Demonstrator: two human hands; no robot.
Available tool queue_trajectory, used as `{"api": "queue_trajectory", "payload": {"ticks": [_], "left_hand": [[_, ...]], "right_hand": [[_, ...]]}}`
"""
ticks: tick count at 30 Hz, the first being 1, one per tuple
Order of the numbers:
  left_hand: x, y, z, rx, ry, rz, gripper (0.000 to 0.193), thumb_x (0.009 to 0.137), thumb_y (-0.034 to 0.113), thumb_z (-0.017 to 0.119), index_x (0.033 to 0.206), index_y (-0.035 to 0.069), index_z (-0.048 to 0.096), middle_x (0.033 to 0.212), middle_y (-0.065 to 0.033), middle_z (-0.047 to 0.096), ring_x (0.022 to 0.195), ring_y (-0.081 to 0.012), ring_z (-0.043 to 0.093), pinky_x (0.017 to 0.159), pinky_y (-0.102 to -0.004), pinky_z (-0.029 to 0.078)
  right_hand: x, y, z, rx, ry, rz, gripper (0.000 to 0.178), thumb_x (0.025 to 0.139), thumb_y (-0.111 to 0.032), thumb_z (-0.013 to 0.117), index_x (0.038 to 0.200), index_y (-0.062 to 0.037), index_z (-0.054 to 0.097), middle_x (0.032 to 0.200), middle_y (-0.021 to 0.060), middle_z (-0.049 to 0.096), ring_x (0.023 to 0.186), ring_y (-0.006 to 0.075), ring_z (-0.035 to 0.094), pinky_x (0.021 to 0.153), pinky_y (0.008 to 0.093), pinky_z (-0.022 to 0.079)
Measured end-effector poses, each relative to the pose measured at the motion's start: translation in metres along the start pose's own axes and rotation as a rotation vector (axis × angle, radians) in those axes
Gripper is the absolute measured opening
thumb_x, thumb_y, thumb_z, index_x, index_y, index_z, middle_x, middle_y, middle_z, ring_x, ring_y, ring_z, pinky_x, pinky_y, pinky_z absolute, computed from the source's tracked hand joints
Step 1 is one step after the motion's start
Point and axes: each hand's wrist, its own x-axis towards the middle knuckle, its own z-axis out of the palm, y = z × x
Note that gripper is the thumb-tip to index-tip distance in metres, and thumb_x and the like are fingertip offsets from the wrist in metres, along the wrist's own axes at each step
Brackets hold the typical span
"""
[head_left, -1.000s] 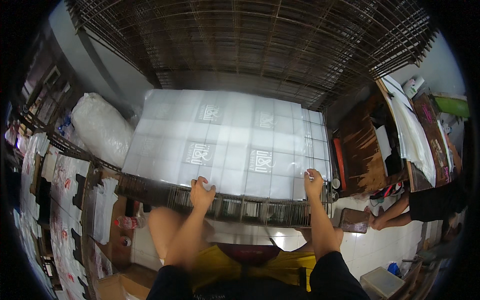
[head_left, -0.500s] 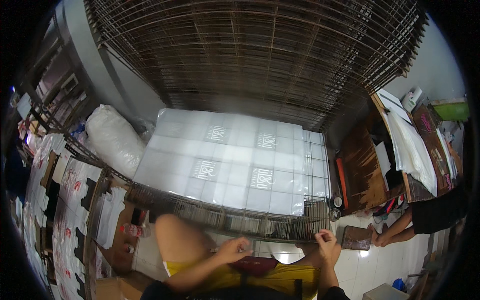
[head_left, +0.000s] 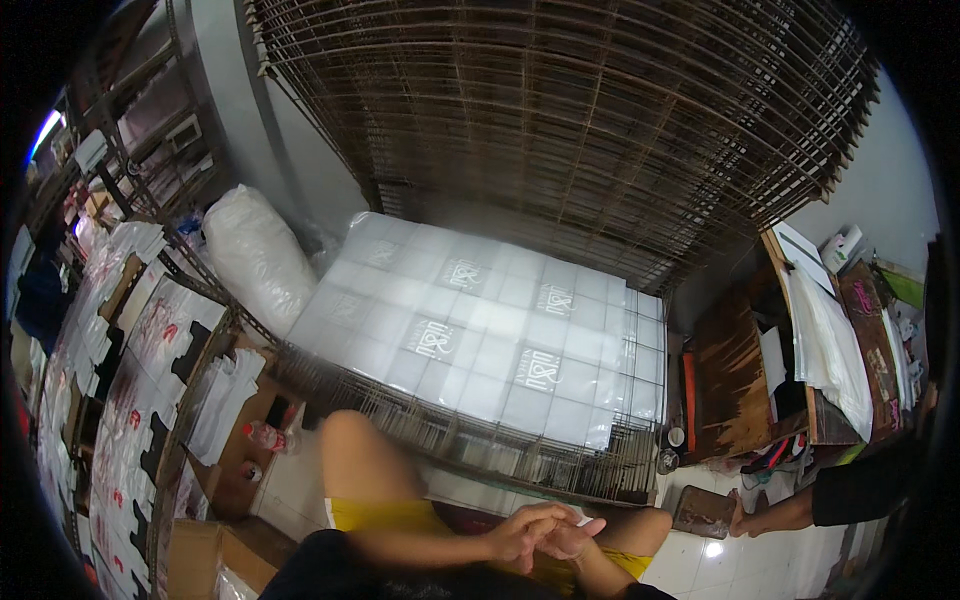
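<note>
Over my lap my two hands are brought together and partly overlap. My left hand (head_left: 524, 528) lies across the palm side of my right hand (head_left: 568, 540), its fingers stretched out. The thumb of the right hand points outward; its other fingers are partly covered. A small pale spot shows where the hands meet, too small to make out. In front of them, apart from both hands, translucent plastic sheets (head_left: 480, 350) with white printed designs lie flat on a wire drying rack (head_left: 645, 440).
Several raised wire racks (head_left: 560, 130) tilt up over the sheets. A stuffed white sack (head_left: 255, 260) stands left, near shelves of white packages (head_left: 130, 430), a bottle (head_left: 265, 436) and a cardboard box (head_left: 205, 555). At right are a wooden cabinet (head_left: 735, 370) and another person's bare foot (head_left: 742, 515).
My hands were apart, with the right near the rack's front corner; they have come together over my lap. The view has shifted, and the racks and sheets appear turned slightly.
</note>
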Motion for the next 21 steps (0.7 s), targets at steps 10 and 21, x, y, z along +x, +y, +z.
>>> {"api": "queue_trajectory", "payload": {"ticks": [10,21], "left_hand": [[0.028,0.030,0.005,0.100,0.181,-0.082,0.066,0.094,0.056,0.030,0.086,-0.003,0.058,0.070,-0.0085,0.057,0.056,-0.0129,0.056,0.051,-0.0240,0.044],[0.004,0.030,0.007,0.179,0.132,-0.064,0.080,0.088,0.070,0.021,0.102,-0.001,0.055,0.061,-0.0067,0.057,0.060,-0.0137,0.057,0.060,-0.0256,0.045]], "right_hand": [[0.037,-0.014,0.025,-0.811,0.505,-0.456,0.098,0.050,-0.084,0.057,0.096,0.0030,0.060,0.106,0.0203,0.057,0.102,0.0324,0.055,0.087,0.0461,0.040],[0.068,-0.016,0.063,-1.518,0.504,-1.135,0.082,0.058,-0.077,0.061,0.088,-0.0008,0.061,0.107,0.0193,0.054,0.105,0.0332,0.053,0.088,0.0484,0.039]]}}
